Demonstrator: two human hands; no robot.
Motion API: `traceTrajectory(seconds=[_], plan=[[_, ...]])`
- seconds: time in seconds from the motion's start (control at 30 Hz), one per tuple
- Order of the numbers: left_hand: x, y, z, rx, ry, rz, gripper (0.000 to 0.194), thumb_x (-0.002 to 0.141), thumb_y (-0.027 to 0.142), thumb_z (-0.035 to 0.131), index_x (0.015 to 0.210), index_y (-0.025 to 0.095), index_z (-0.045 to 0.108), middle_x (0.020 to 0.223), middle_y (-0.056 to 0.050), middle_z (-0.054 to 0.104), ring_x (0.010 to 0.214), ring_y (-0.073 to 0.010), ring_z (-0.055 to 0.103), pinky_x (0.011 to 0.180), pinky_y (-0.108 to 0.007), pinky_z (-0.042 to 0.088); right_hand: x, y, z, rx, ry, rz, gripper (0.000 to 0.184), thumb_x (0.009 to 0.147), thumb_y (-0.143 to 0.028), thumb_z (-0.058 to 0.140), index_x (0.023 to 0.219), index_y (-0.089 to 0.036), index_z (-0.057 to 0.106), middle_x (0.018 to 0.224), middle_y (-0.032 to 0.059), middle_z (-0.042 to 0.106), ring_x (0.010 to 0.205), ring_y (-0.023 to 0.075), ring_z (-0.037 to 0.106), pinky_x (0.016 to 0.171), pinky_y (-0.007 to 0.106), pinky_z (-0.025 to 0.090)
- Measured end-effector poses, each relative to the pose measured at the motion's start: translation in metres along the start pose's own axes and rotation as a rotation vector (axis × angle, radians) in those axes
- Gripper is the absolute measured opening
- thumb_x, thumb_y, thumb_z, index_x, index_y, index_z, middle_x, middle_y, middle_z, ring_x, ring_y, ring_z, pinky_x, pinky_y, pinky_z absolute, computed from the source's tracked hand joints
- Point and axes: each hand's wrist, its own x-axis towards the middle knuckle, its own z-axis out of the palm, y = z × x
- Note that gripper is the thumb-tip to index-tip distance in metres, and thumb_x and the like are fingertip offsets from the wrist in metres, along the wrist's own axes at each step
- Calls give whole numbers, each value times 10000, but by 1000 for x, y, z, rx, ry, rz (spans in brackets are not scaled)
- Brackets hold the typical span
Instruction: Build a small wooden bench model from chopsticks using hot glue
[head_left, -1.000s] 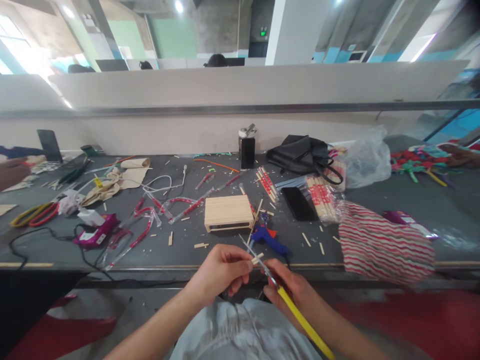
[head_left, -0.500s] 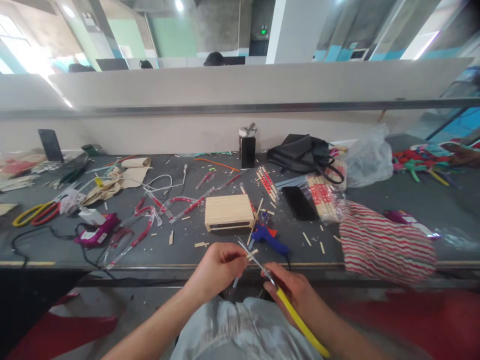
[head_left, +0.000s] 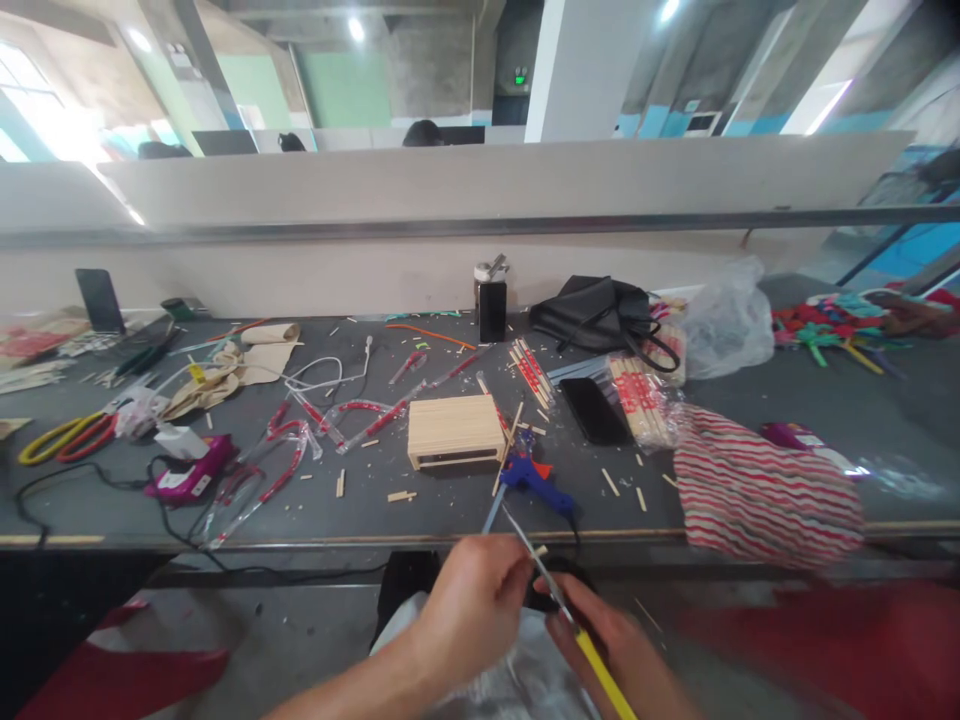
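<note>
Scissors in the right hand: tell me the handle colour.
Yellow. The scissors in the right hand show it best in the head view.

Wooden box (head_left: pixel 456 431) centre table (head_left: pixel 787 400); glue gun (head_left: pixel 534 478) right; phone (head_left: pixel 595 410) further right.

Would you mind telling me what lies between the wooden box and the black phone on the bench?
In the head view, a loose wooden stick leans between the wooden box and the black phone, with small offcuts scattered around.

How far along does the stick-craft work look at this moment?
Done: a slatted wooden box stands assembled on the grey bench. In hand: left hand pinches a small stick piece while right hand works yellow-handled scissors. Left: packed wooden sticks remain unused.
</note>
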Motion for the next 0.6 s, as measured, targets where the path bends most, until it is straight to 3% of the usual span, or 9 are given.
traceTrajectory(seconds=[0.17, 0.43, 0.6], plan=[[-9, -1, 19, -25, -16, -1, 259, 868, 98, 426, 725, 159, 633, 726, -40, 658, 675, -143, 574, 631, -219, 377, -17, 10, 12, 84, 79, 26, 309, 930, -358, 389, 1052, -201, 626, 842, 37, 686, 742, 161, 668, 699, 216, 514], [-2, -6, 22, 13, -4, 26, 267, 892, 123, 437, 716, 163, 634, 711, -33, 666, 651, -134, 579, 611, -214, 373, -25, 22, 21, 54, 136, 90, 310, 922, -413, 409, 971, -203, 632, 699, -11, 642, 577, 130, 594, 559, 183, 473], [-11, -16, 34, 136, 9, 31, 252, 870, 104, 424, 738, 159, 632, 754, -68, 666, 687, -166, 606, 618, -235, 391, -28, 32, 27, 120, 70, 79, 312, 924, -394, 417, 1033, -204, 638, 875, 41, 712, 753, 165, 672, 693, 207, 514]])
